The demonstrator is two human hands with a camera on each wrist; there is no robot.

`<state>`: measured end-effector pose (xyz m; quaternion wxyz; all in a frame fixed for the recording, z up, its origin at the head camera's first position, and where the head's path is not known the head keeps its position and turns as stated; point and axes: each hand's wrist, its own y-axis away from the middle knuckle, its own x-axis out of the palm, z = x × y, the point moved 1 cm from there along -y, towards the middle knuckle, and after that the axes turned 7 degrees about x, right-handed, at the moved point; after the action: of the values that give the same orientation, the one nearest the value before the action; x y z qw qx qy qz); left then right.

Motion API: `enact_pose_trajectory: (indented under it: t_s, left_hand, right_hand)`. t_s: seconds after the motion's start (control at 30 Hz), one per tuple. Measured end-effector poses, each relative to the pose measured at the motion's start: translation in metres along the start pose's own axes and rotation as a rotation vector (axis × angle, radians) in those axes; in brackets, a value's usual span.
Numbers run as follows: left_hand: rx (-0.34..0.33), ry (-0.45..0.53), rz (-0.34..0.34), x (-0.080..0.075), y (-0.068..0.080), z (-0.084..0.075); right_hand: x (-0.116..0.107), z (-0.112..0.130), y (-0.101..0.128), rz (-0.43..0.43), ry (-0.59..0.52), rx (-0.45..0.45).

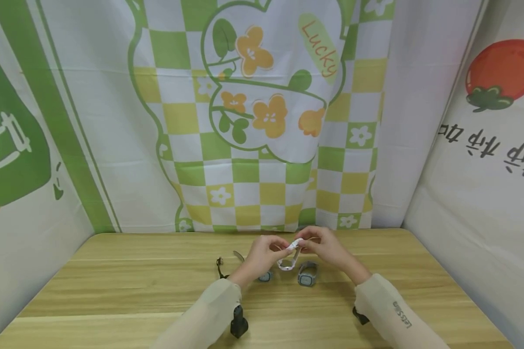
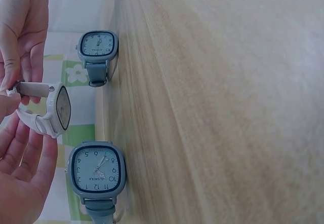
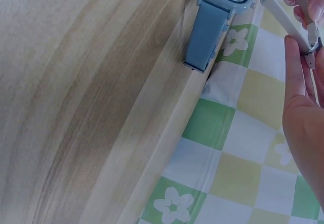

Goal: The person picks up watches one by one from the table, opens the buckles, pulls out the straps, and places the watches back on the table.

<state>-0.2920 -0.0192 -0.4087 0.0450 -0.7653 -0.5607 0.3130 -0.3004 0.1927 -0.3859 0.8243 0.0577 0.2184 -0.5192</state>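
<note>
A white wristwatch (image 1: 286, 265) is held up over the table between both hands, its strap bent into a loop. My left hand (image 1: 263, 255) pinches one part of the strap between thumb and fingers. From the other side, my right hand (image 1: 324, 246) pinches the strap at its metal buckle (image 3: 315, 46). In the left wrist view the watch's face (image 2: 62, 108) is turned side-on. Just under the hands, a blue-grey square watch (image 1: 307, 275) stands on the table. Another such watch (image 1: 265, 277) is partly hidden behind my left hand.
Left of my left forearm lie a thin black strap (image 1: 220, 267) and a greyish strap end (image 1: 238, 255), both partly covered by the arm. The wooden table (image 1: 135, 281) meets a checked green, yellow and white curtain (image 1: 249, 194) at its back edge.
</note>
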Motion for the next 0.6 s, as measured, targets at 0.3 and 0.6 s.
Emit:
enact_pose_trajectory:
  t_s: [0.3, 0.6]
  left_hand:
    - [-0.014, 0.011, 0.003, -0.0018, 0.0003, -0.0027]
    - [-0.014, 0.013, -0.003, -0.004, 0.0019, -0.0031]
  right_hand:
    - [-0.0018, 0.0011, 0.0009, -0.015, -0.036, 0.016]
    - [-0.0004, 0.001, 0.0005, -0.047, -0.069, 0.02]
